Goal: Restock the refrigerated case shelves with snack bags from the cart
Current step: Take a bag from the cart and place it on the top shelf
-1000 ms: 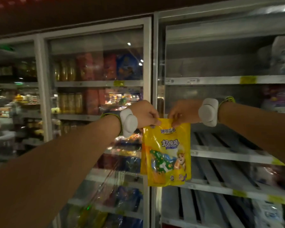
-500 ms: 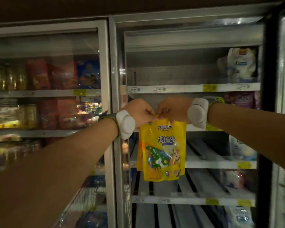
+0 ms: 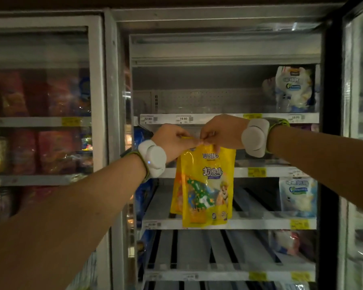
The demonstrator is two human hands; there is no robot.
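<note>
Yellow, glossy plastic snack bags hang in the centre of the frame, one flat pouch in front and another edge showing behind it at the left. The left hand and the right hand meet at the top edge, fingers curled narrow, and both pinch it. Each wrist carries a smooth white rounded band. Behind the bags is the open refrigerated case, with grey metal slotted shelves and yellow price tags. White soft bags stand at the upper right.
</note>
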